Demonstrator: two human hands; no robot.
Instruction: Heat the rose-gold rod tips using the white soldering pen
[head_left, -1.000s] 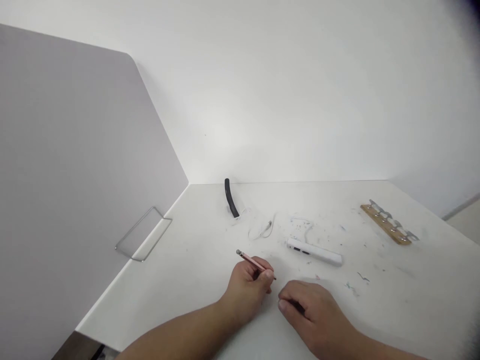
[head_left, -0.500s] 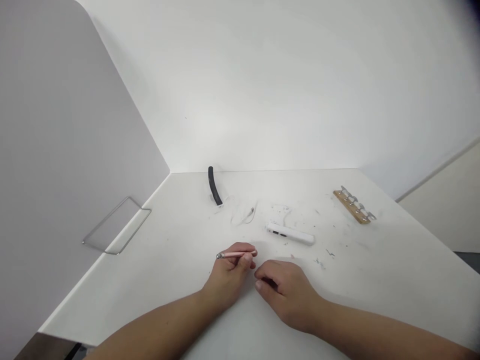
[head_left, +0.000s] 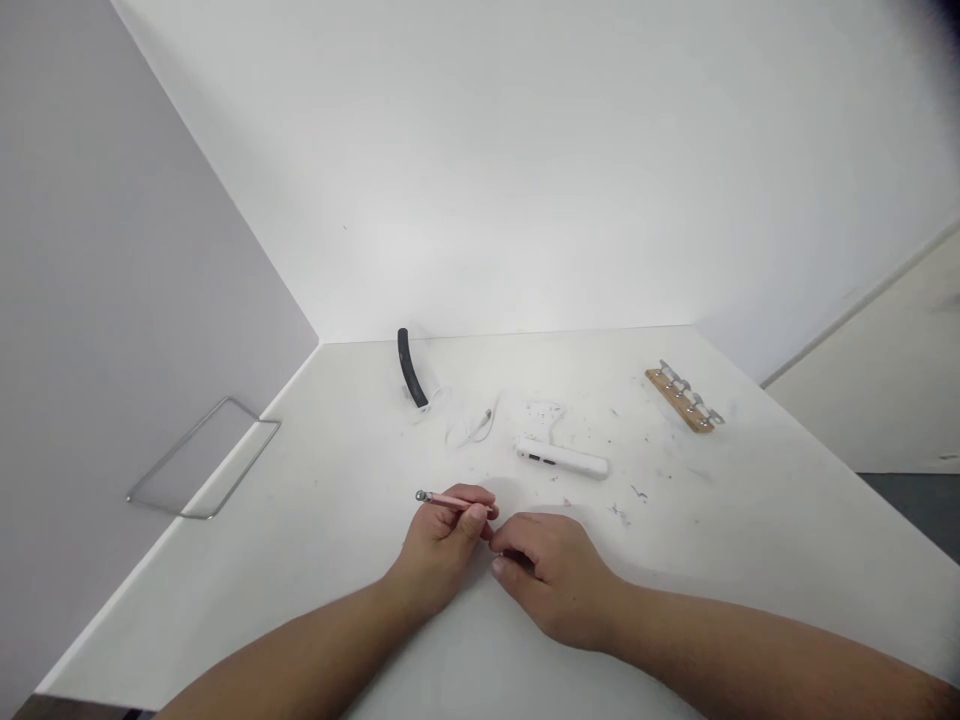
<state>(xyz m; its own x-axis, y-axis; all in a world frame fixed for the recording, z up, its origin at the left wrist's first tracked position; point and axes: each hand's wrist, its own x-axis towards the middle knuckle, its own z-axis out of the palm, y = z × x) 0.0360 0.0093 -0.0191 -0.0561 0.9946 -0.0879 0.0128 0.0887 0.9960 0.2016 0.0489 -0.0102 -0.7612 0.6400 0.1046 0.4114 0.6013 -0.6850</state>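
Note:
Between the thumb and fingers of my left hand (head_left: 442, 550) is a slim pink pen (head_left: 450, 499) with a silver, rounded end pointing left. The pen lies nearly level, a little above the table. My right hand (head_left: 559, 575) is beside it, thumb and fingers curled in a pinch close to the left fingertips. Whatever the right fingertips hold, if anything, is hidden or too small to make out. Just beyond the hands lies a white bar-shaped device (head_left: 564, 458) with dark buttons on its side.
Farther back on the white table (head_left: 322, 560) are a curved black tube (head_left: 410, 368) and a thin white cable (head_left: 480, 430). A wooden strip with metal hooks (head_left: 681, 400) lies at right. A wire frame (head_left: 225, 490) is at the left edge against a grey panel (head_left: 112, 330). Small scraps dot the tabletop.
The camera view has shifted, so everything appears farther left. My hands keep nearly the same pose, with the right fingertips slightly nearer the left. The pen stays in my left hand.

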